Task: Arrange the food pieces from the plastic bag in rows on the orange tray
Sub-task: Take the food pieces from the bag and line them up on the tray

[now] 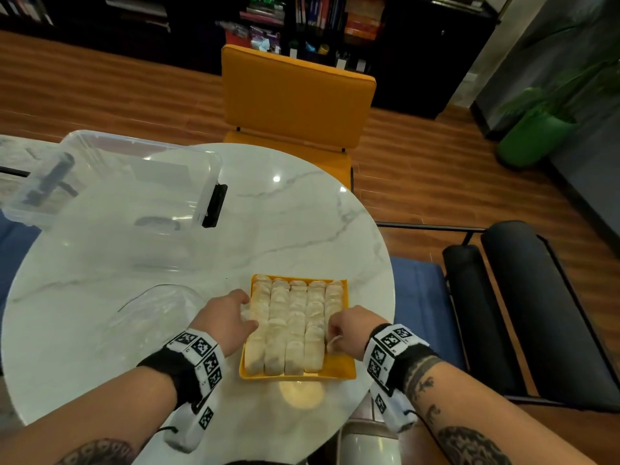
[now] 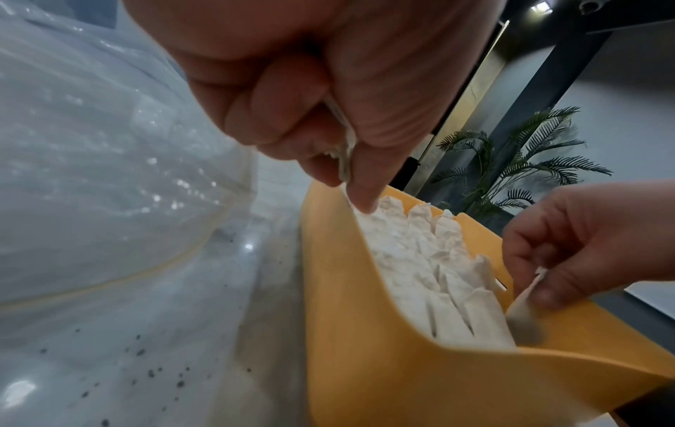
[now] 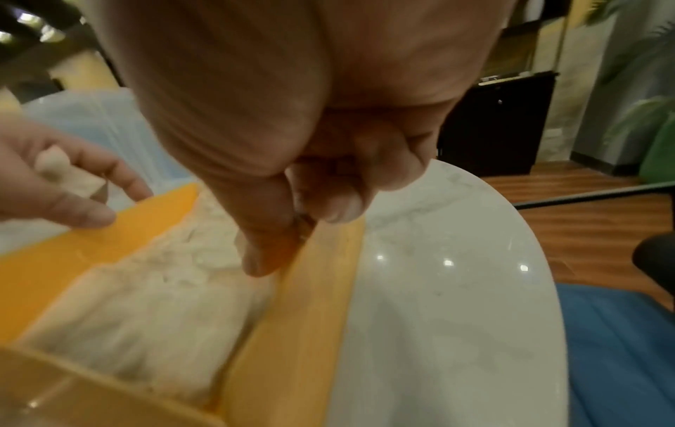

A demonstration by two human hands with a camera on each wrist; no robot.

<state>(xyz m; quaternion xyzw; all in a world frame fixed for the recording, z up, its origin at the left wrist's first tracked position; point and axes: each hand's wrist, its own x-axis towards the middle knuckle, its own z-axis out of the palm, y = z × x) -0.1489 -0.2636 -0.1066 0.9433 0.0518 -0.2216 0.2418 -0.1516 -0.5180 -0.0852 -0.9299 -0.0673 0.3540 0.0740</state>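
The orange tray (image 1: 339,372) lies near the table's front edge and holds several rows of pale food pieces (image 1: 292,320). At the tray's left rim my left hand (image 1: 246,313) pinches a thin pale piece (image 2: 343,150) between thumb and fingers. Over the empty near end of the rightmost row, my right hand (image 1: 332,333) pinches another piece (image 1: 334,342), also seen as a pale piece (image 2: 526,306) in the left wrist view. The clear plastic bag (image 1: 151,317) lies crumpled left of the tray.
A big clear plastic box (image 1: 134,182) stands at the back left of the round marble table (image 1: 285,213). An orange chair (image 1: 295,99) stands beyond the table and a black chair (image 1: 523,313) to the right. The table edge runs close to the tray's right side.
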